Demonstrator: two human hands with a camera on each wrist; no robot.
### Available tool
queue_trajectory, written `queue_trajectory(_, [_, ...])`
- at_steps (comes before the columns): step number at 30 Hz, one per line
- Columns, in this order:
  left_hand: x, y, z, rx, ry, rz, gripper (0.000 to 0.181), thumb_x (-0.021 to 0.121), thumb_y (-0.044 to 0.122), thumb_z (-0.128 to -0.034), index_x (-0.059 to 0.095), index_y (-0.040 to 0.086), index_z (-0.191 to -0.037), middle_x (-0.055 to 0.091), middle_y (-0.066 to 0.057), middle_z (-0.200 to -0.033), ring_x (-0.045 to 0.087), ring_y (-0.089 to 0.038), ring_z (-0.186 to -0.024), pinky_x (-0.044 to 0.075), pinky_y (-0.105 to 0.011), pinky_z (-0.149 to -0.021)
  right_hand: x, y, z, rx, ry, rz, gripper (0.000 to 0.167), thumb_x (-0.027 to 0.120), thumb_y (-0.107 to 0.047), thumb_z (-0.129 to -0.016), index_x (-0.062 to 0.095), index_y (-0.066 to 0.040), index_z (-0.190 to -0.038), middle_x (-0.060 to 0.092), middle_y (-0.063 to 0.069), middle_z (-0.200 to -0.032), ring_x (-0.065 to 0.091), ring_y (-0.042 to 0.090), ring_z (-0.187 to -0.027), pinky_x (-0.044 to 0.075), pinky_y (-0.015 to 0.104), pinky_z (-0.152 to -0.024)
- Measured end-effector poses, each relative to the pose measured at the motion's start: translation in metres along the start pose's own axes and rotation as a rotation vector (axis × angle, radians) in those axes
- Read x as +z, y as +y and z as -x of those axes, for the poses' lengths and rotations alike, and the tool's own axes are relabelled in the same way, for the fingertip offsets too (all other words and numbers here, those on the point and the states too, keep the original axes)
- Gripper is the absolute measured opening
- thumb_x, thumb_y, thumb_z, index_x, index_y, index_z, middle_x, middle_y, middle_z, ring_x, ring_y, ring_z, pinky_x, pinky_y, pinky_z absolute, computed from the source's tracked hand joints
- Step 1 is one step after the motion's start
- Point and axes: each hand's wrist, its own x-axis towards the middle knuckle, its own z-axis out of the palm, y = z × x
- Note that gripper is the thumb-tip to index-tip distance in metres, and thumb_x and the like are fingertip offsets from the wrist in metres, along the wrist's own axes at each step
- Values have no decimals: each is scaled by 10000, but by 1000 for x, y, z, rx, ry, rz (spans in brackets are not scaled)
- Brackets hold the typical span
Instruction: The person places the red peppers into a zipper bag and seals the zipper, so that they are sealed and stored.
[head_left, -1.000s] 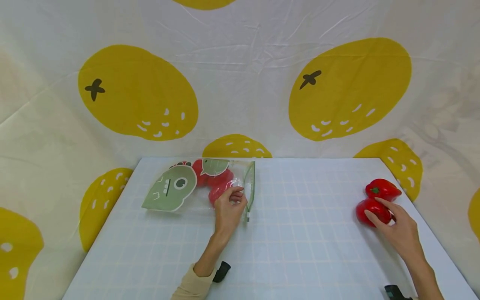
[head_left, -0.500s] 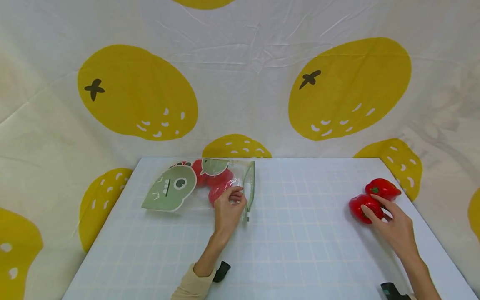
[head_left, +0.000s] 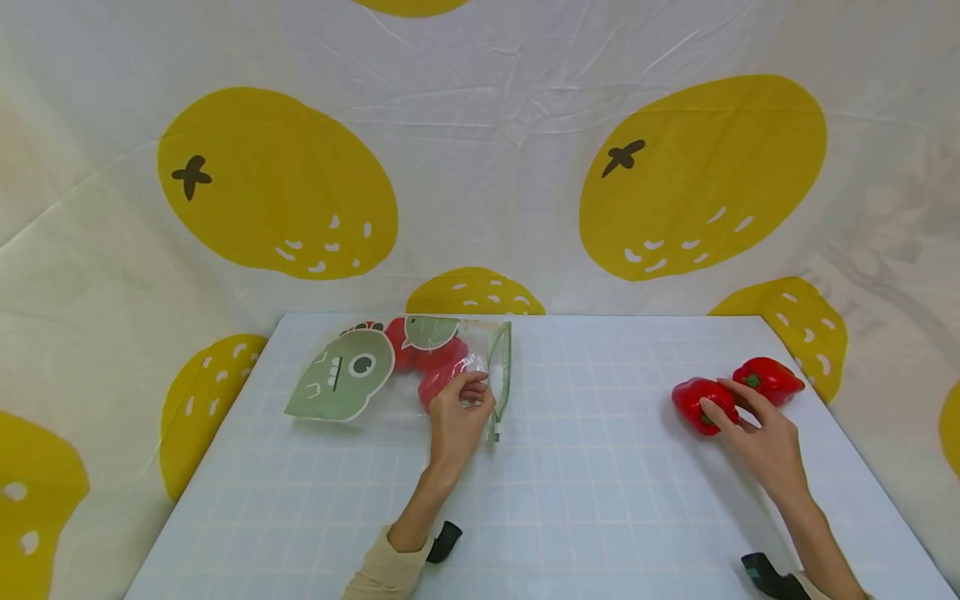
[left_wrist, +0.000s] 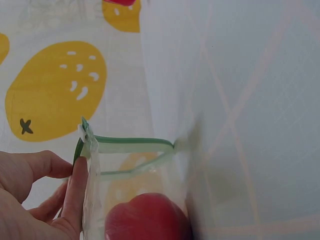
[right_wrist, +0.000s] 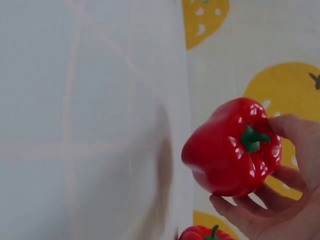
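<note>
My right hand grips a glossy red bell pepper between thumb and fingers, its green stem facing the palm; a shadow falls beside it on the table. Just behind and to the right, a second red bell pepper lies on the table. At the left, my left hand pinches the edge of a clear zip bag near its mouth. The bag carries green cartoon prints and has several red items inside. In the left wrist view its green zip strip gapes, with one red pepper showing through the plastic.
A white table with a faint grid pattern bears everything. Behind it hangs a pale cloth printed with big yellow fruits. The zip slider sits at the bag's near right corner.
My right hand has carried the red bell pepper leftward and slightly back, away from the other pepper. The left hand and the bag have stayed in place.
</note>
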Motion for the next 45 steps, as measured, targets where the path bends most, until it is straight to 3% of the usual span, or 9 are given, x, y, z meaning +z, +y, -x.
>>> queue_trajectory(7, [-1, 0, 0, 11, 11, 1, 222, 802, 47, -853, 757, 5, -1066, 754, -86, -910, 716, -205, -785, 625, -322, -740, 11, -12, -5, -27, -22, -39, 667, 750, -348, -939, 503, -105, -1509, 552, 210, -1437, 485, 330, -1227, 394, -9, -767])
queue_trajectory(20, [-1, 1, 0, -15, -3, 0, 242, 801, 54, -856, 752, 2, -1087, 752, -82, -930, 712, -195, -803, 619, -303, -768, 34, -37, -12, -71, -47, -90, 650, 749, -343, -943, 516, -79, -1489, 565, 179, -1447, 504, 380, -1267, 402, 5, -796])
queue_trajectory(31, [-1, 1, 0, 14, 8, 7, 194, 771, 25, -870, 754, -4, -1061, 748, -82, -893, 706, -194, -777, 615, -277, -732, 55, -56, -16, -124, -92, -140, 650, 758, -315, -941, 506, -107, -1503, 560, 153, -1457, 506, 359, -1300, 417, 22, -821])
queue_trajectory(41, [0, 1, -1, -15, -2, -1, 223, 787, 52, -865, 754, 7, -1082, 745, -73, -904, 703, -177, -785, 604, -241, -742, 81, -70, -23, -168, -102, -175, 629, 763, -313, -937, 530, -100, -1480, 572, 126, -1450, 524, 325, -1303, 461, 82, -864])
queue_trajectory(45, [-1, 2, -1, -7, 3, 2, 226, 788, 52, -862, 754, 1, -1080, 746, -76, -903, 706, -182, -782, 612, -265, -744, 91, -77, -24, -177, -108, -187, 629, 772, -318, -929, 536, -116, -1476, 576, 106, -1449, 533, 302, -1302, 526, 201, -908])
